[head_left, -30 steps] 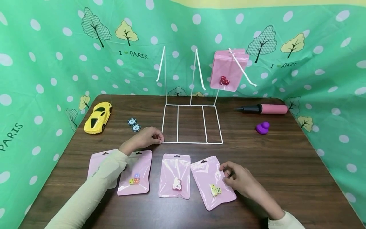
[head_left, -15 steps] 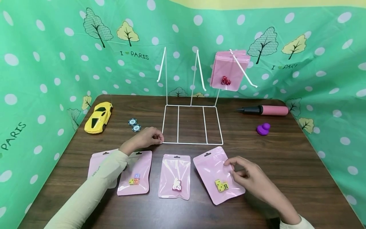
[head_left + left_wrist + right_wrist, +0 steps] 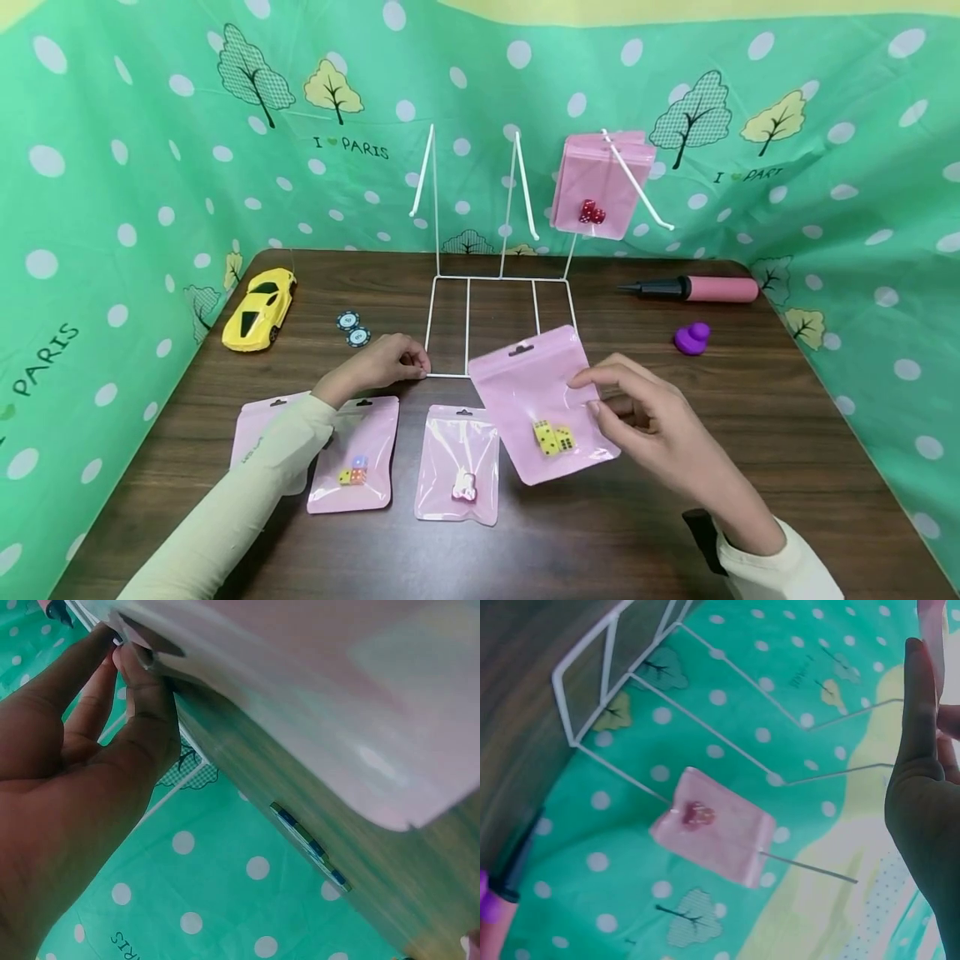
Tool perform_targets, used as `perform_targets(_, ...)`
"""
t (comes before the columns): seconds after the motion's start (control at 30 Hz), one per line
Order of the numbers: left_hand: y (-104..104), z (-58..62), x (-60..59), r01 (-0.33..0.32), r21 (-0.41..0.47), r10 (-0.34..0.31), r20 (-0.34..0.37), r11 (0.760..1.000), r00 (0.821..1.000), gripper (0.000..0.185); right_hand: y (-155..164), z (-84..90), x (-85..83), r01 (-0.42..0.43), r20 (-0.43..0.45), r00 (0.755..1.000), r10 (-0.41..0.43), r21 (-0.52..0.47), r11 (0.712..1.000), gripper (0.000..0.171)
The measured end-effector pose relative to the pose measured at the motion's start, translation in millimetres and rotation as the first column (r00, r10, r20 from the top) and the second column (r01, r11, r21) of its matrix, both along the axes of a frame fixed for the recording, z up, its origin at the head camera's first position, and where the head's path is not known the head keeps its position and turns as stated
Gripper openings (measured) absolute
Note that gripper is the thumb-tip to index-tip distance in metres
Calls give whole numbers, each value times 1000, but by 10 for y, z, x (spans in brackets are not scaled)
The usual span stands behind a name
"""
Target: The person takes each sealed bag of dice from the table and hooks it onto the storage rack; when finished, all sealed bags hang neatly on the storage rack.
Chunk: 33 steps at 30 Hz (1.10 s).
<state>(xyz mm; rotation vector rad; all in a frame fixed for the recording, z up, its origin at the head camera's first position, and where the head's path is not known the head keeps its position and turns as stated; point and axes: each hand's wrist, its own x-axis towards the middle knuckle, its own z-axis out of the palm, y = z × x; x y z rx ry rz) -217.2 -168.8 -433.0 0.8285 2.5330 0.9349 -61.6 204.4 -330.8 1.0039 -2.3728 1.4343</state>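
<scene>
Green polka-dot backdrop (image 3: 112,167) fills the upper frame on three sides; dark wooden table (image 3: 750,433) fills the lower half. White wire rack (image 3: 502,325) stands centre; its right hook carries a hanging pink pouch (image 3: 596,187) with red dice.

Right hand (image 3: 645,417), lower right, pinches the lifted pink pouch (image 3: 536,400) by its right edge, thumb and fingers clamped on it. The pouch is held tilted above the table at centre, yellow dice inside, and covers the rack's front right corner.

Left hand (image 3: 382,362), centre left, fingers curled at the rack's front left corner, pinching the wire.

Three more pouches lie along the lower edge; the leftmost pouch (image 3: 255,425) is half hidden under the left sleeve. Left wrist view mostly blurred pink.

Yellow toy car (image 3: 258,308), pink air pump (image 3: 697,288), purple duck (image 3: 692,337), two poker chips (image 3: 352,327).
</scene>
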Motion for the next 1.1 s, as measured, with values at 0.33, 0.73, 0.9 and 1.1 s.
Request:
perform_targets(0.33,-8,-41,13,-5,-2,5,-14,1000,1000,9,-158,323,-153,123,-5,992,-123,-54,991,47)
perform_targets(0.73,11,-48,47,-1,-10,1,-34,1000,999,8,-196,468,-341,295,139,948,-287,-42,955,39)
perform_targets(0.9,13,-48,45,7,-2,-7,-31,1000,999,8,-202,433,-367,298,200,940,-276,-84,951,37)
perform_targets(1.1,16,-53,37,3,-3,-3,-24,1000,1000,8,-219,369,-450,314,212,933,-293,-73,947,36)
